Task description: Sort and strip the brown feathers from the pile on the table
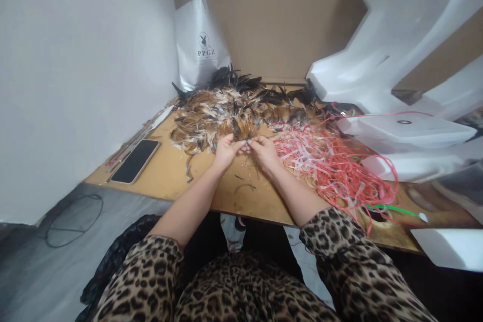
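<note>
A wide heap of brown, tan, white and black feathers [226, 108] covers the far part of a low wooden board [169, 181]. At the heap's near edge my left hand [225, 151] and my right hand [264, 150] meet, fingers pinched together. Between the fingertips sits a small tuft of brown feathers [244, 133], gripped by both hands. A few loose feathers lie on the board just in front of my wrists.
A tangle of red and pink strips [332, 161] lies right of my right hand. A dark phone [135, 161] rests on the board's left side. A silver bag [202, 45] stands behind the heap; white foam pieces [392, 60] crowd the right.
</note>
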A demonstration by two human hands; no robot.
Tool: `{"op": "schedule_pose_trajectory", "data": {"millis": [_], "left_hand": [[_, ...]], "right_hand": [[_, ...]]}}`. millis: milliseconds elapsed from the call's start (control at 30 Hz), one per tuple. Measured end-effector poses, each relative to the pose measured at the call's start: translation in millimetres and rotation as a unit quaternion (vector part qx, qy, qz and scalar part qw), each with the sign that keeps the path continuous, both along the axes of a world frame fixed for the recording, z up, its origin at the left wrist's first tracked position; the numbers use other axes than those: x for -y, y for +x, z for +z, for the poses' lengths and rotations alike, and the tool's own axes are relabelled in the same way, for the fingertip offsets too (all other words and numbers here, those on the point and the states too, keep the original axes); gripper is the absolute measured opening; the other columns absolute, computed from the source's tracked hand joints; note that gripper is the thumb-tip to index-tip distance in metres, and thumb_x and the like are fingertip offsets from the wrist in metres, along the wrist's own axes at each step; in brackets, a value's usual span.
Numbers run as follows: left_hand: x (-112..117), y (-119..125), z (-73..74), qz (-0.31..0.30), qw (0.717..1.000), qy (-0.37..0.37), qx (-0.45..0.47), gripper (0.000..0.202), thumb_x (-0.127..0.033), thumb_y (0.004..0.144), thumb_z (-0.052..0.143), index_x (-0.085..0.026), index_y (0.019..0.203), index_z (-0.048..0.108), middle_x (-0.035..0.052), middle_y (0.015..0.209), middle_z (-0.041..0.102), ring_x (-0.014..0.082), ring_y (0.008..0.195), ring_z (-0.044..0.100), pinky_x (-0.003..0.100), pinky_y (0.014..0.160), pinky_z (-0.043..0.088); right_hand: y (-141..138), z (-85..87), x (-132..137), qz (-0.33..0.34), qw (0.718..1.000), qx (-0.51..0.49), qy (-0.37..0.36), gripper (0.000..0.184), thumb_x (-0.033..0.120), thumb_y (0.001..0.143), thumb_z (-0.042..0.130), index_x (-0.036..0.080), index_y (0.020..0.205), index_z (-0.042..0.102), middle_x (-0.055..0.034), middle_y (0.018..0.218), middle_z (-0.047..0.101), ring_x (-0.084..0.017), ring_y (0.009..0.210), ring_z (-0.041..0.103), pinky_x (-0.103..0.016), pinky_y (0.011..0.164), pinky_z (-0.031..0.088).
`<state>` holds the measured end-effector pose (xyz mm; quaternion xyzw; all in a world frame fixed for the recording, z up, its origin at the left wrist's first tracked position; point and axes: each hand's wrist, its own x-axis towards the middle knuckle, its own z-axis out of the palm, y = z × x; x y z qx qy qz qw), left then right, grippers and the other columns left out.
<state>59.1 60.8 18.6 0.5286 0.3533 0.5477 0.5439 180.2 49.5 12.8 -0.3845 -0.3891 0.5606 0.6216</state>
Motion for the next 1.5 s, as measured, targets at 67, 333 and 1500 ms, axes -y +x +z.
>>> {"op": "schedule_pose_trajectory", "data": {"millis": [67,333,1500], "left_hand": [[-0.3,0.2,-0.9,-0.002,1.0,0.0,-0.002,0.026,-0.032,0.06,0.073,-0.011,0.07,0.06,0.0013,0.057,0.062,0.008,0.05,0.056,0.019,0.047,0.042],[-3.7,-1.7,-3.0,-0.025,0.994,-0.098,0.044,0.031,-0.03,0.053,0.076,-0.011,0.069,0.058,0.0015,0.058,0.062,0.0071,0.049,0.055,0.016,0.045,0.038],[-3.2,0.5,-6.1,-0.024,0.998,-0.044,-0.029,0.031,-0.035,0.057,0.073,-0.012,0.071,0.058,0.0012,0.057,0.062,0.0058,0.042,0.049,0.018,0.042,0.037]], "right_hand": [[0.3,2.6,0.7,-0.006,1.0,0.017,-0.006,0.022,0.03,0.055,0.072,0.016,0.06,0.057,0.002,0.052,0.059,-0.009,0.049,0.054,-0.023,0.054,0.044],[-0.7,-0.1,-3.5,-0.007,0.999,0.037,-0.001,0.023,0.034,0.057,0.071,0.015,0.062,0.06,0.0006,0.054,0.06,-0.01,0.051,0.052,-0.024,0.057,0.041],[14.2,11.3,1.2,-0.043,0.99,0.124,0.053,0.019,0.032,0.054,0.074,0.02,0.062,0.062,0.0019,0.061,0.061,-0.013,0.059,0.054,-0.027,0.062,0.044]]}}
